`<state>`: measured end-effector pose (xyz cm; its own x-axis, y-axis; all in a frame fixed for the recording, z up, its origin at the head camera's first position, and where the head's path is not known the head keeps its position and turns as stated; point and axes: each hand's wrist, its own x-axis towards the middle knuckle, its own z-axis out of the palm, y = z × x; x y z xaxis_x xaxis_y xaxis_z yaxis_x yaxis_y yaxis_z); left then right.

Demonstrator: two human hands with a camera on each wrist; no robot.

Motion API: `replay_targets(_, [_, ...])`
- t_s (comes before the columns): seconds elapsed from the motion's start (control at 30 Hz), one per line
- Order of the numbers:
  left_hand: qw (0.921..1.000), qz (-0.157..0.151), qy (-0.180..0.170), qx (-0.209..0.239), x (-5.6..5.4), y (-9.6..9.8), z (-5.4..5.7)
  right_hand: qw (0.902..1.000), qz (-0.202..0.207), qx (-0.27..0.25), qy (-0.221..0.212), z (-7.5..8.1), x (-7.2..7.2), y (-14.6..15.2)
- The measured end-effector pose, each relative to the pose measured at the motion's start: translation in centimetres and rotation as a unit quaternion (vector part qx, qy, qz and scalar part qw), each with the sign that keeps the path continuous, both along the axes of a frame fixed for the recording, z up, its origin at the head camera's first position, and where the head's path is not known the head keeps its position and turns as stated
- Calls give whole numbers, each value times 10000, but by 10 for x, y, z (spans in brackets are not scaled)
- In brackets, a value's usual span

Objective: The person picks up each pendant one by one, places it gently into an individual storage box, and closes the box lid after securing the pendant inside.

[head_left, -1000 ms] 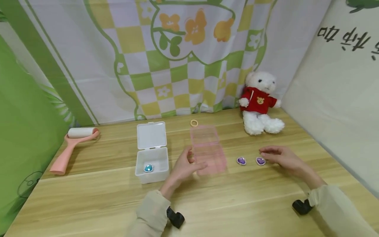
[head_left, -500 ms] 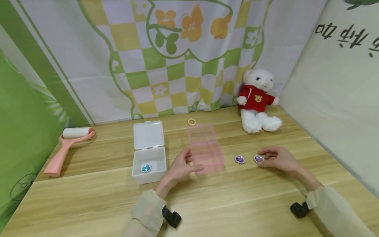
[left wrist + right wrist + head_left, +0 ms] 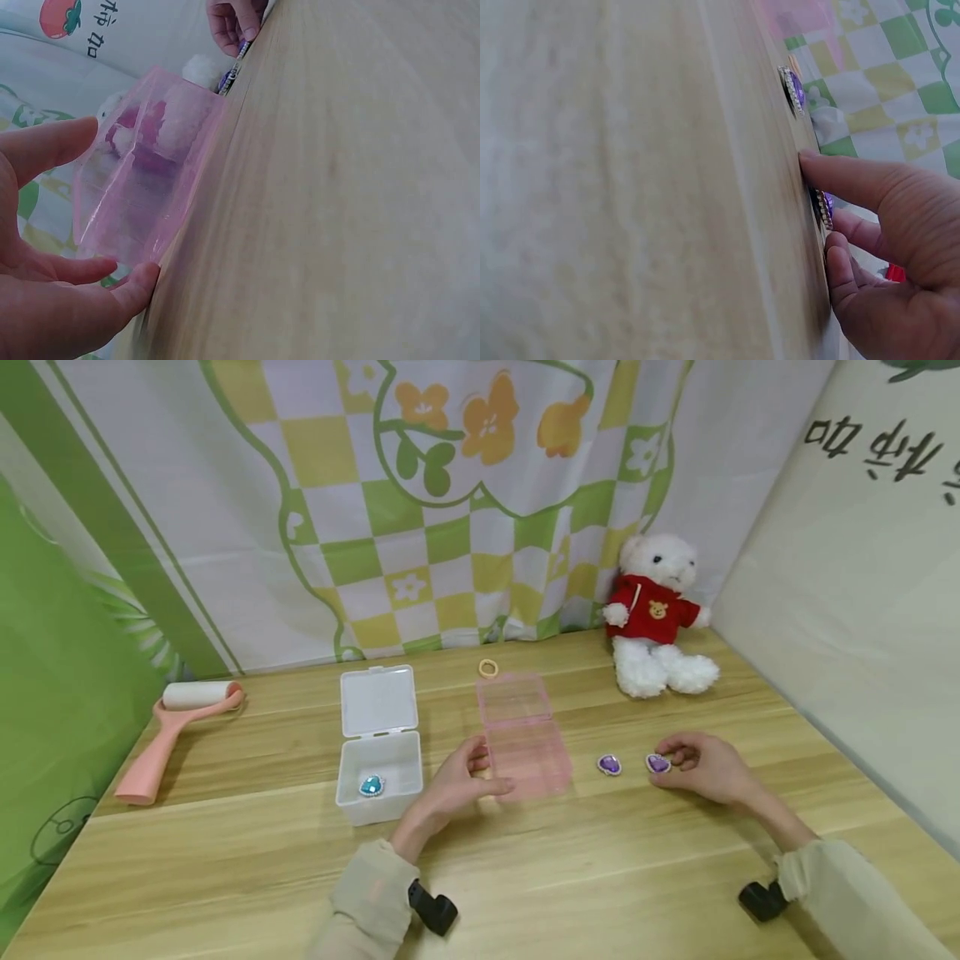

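Observation:
Two heart-shaped purple gems with beaded rims lie on the table right of the pink see-through box, whose hinged lid leans back. My right hand has thumb and fingertips close around the right purple gem, thumb at its near edge. The left purple gem lies apart from the hand. At the pink box's near left corner is my left hand, its thumb along the front and its fingers at the left side, relaxed. Left of it stands an open white box with a teal heart gem inside.
A pink-handled lint roller lies at the far left. A small yellow ring sits behind the pink box. At the back right a white teddy bear in a red top leans before the curtain.
My right hand has come in leftward, and its thumb and fingers have closed in on the right purple gem. The left hand keeps its place at the pink box.

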<state>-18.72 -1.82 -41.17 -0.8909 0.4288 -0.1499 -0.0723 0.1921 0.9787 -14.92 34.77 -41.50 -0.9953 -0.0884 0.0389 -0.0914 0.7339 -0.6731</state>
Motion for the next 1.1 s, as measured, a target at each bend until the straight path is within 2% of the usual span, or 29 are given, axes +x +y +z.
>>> replay_targets(0.17, [10000, -31, -30, -15, -1, 0, -1, 9995, 1, 276, 134, 2, 1, -2])
replay_targets(0.7, [9999, -54, 75, -82, 1, -1, -2, 9995, 8, 307, 50, 4, -1, -5])
replay_targets(0.83, [9999, -44, 78, -52, 1, -1, -3, 9998, 147, 6, -150, 6, -2, -5])
replay_targets(0.93, [10000, -42, 61, -53, 2, -1, -2, 9977, 296, -413, -457, 10, -5, -5])
replay_targets(1.1, [10000, -36, 47, -31, 1, -1, -2, 9906, 399, -903, -950, 24, -12, -5])
